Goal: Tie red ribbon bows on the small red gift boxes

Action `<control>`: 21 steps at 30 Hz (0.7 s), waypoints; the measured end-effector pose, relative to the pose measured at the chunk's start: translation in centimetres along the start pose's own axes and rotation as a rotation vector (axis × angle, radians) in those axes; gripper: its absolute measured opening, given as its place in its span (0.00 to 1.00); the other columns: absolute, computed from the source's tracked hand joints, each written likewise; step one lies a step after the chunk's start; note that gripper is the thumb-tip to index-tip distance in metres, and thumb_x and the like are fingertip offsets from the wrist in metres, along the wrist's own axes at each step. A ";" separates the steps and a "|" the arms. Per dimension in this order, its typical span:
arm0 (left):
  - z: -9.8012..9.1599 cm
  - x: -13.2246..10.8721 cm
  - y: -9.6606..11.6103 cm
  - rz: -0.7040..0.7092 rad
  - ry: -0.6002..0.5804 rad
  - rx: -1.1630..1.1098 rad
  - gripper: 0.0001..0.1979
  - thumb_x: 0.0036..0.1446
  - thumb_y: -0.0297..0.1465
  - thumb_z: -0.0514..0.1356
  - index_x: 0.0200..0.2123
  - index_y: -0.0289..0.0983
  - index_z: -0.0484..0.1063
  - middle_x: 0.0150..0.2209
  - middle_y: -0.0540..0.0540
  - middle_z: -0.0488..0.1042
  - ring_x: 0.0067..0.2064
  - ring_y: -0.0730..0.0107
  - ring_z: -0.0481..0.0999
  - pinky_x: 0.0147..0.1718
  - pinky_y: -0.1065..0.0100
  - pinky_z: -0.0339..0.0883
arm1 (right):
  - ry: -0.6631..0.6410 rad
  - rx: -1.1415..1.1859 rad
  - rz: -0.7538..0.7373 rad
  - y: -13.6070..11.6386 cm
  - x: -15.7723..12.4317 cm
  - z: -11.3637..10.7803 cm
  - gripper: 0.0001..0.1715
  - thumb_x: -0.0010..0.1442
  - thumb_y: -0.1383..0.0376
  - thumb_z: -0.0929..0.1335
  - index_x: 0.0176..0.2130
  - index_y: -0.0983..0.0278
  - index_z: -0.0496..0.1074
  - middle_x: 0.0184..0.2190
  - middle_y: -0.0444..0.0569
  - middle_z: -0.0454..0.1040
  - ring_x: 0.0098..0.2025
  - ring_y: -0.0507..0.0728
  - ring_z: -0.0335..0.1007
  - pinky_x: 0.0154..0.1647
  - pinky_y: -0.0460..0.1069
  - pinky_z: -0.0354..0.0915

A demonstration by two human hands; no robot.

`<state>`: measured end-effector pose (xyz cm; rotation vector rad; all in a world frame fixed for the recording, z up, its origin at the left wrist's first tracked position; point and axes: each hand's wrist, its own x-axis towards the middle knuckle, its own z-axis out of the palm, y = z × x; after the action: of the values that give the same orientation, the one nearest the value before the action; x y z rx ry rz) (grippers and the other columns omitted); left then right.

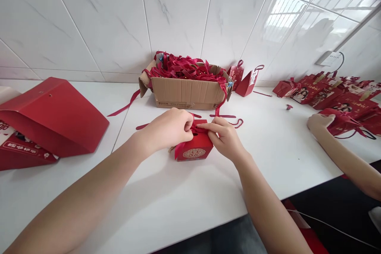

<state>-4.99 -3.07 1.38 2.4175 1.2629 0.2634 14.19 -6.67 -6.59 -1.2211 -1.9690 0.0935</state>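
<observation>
A small red gift box (195, 149) with a round gold emblem stands on the white table in front of me. Red ribbon (196, 129) is gathered at its top. My left hand (174, 127) is closed with its fingers curled on the ribbon at the box's left side. From the right, my right hand (224, 137) pinches the ribbon between thumb and forefinger, its other fingers bent by the box. A ribbon tail hangs down the box's left edge. The exact form of the knot is partly hidden by my fingers.
Behind the box, a cardboard carton (187, 93) overflows with red ribbons. Large red boxes (59, 115) stand at left. Two small boxes (247, 83) sit by the wall. At right, another person's hand (321, 123) touches a red box near many finished-looking boxes (351, 101).
</observation>
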 end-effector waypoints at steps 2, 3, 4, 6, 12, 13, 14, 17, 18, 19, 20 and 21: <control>0.0 -0.1 0.0 0.028 0.001 -0.005 0.08 0.44 0.25 0.55 0.23 0.40 0.57 0.21 0.53 0.66 0.20 0.73 0.60 0.18 0.68 0.49 | 0.015 -0.014 -0.015 0.1 0.0 0.1 0.21 0.59 0.75 0.61 0.43 0.61 0.79 0.27 0.47 0.66 0.31 0.54 0.62 0.32 0.49 0.64; 0.0 -0.1 0.1 0.038 0.000 0.009 0.07 0.45 0.24 0.55 0.25 0.40 0.59 0.22 0.53 0.67 0.20 0.73 0.61 0.18 0.68 0.49 | 0.019 -0.019 -0.020 0.1 0.1 0.1 0.21 0.59 0.75 0.61 0.42 0.61 0.79 0.27 0.47 0.66 0.31 0.54 0.62 0.31 0.49 0.64; 0.0 -0.2 0.2 0.048 -0.001 0.038 0.07 0.45 0.23 0.54 0.26 0.41 0.59 0.22 0.53 0.68 0.21 0.72 0.62 0.18 0.68 0.50 | 0.021 -0.024 -0.023 0.2 0.1 0.1 0.21 0.59 0.75 0.61 0.42 0.61 0.79 0.26 0.47 0.66 0.31 0.54 0.62 0.31 0.49 0.63; 0.0 -0.3 0.5 0.080 -0.006 0.136 0.07 0.47 0.22 0.53 0.25 0.41 0.60 0.22 0.52 0.68 0.21 0.70 0.63 0.19 0.68 0.49 | 0.018 -0.034 -0.019 0.3 0.1 0.1 0.20 0.59 0.74 0.61 0.41 0.61 0.79 0.26 0.47 0.66 0.31 0.54 0.61 0.31 0.49 0.63; -0.6 -1.3 0.4 0.117 -0.052 0.283 0.07 0.50 0.23 0.52 0.23 0.40 0.60 0.24 0.50 0.69 0.22 0.68 0.64 0.21 0.65 0.47 | 0.066 0.010 0.004 0.0 0.0 -0.2 0.19 0.57 0.74 0.61 0.40 0.62 0.77 0.25 0.46 0.66 0.30 0.54 0.62 0.32 0.50 0.65; -0.8 -1.5 0.1 0.119 -0.060 0.280 0.07 0.50 0.24 0.53 0.23 0.40 0.60 0.23 0.50 0.69 0.22 0.68 0.64 0.21 0.65 0.47 | 0.073 0.029 0.008 -0.1 0.0 -0.3 0.18 0.57 0.74 0.61 0.39 0.62 0.77 0.27 0.47 0.66 0.31 0.54 0.63 0.33 0.50 0.65; -0.9 -1.7 -0.1 0.127 -0.070 0.278 0.07 0.51 0.25 0.53 0.23 0.40 0.61 0.24 0.50 0.69 0.23 0.68 0.64 0.21 0.65 0.48 | 0.075 0.049 0.012 -0.2 0.0 -0.4 0.17 0.57 0.74 0.61 0.37 0.62 0.76 0.30 0.48 0.68 0.32 0.54 0.64 0.33 0.50 0.66; -1.2 -1.9 -0.5 0.146 -0.083 0.277 0.06 0.53 0.30 0.54 0.24 0.41 0.64 0.27 0.48 0.71 0.26 0.67 0.67 0.23 0.65 0.50 | 0.045 0.098 0.022 -0.5 0.1 -0.6 0.15 0.56 0.74 0.61 0.37 0.61 0.74 0.38 0.50 0.69 0.34 0.53 0.67 0.34 0.50 0.66; -1.2 -1.8 -0.4 0.145 -0.062 0.267 0.06 0.54 0.32 0.54 0.25 0.41 0.65 0.29 0.48 0.71 0.28 0.66 0.68 0.23 0.66 0.52 | 0.026 0.112 0.024 -0.7 0.1 -0.7 0.16 0.56 0.75 0.61 0.39 0.61 0.73 0.37 0.50 0.70 0.34 0.53 0.67 0.33 0.49 0.66; -1.1 -1.7 -0.2 0.141 -0.027 0.255 0.06 0.54 0.34 0.55 0.28 0.41 0.66 0.31 0.47 0.71 0.30 0.65 0.70 0.24 0.66 0.53 | 0.008 0.127 0.024 -0.8 0.1 -0.7 0.17 0.56 0.75 0.61 0.41 0.61 0.72 0.36 0.49 0.71 0.33 0.53 0.66 0.33 0.49 0.65; -0.9 -1.5 0.0 0.133 0.015 0.246 0.06 0.55 0.37 0.55 0.30 0.41 0.67 0.33 0.47 0.72 0.32 0.64 0.71 0.25 0.67 0.55 | -0.006 0.140 0.021 -0.9 0.0 -0.7 0.18 0.57 0.75 0.61 0.43 0.61 0.72 0.34 0.48 0.71 0.32 0.52 0.66 0.32 0.48 0.65; -0.7 -1.3 0.3 0.123 0.055 0.239 0.08 0.55 0.38 0.56 0.32 0.40 0.68 0.35 0.46 0.71 0.33 0.64 0.71 0.26 0.67 0.56 | -0.013 0.149 0.018 -1.0 0.0 -0.6 0.18 0.57 0.74 0.61 0.44 0.62 0.72 0.33 0.48 0.70 0.31 0.52 0.65 0.31 0.48 0.65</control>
<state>-5.75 -4.11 2.15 2.7136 1.2319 0.2258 13.88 -7.37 -5.71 -1.1443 -1.9261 0.2532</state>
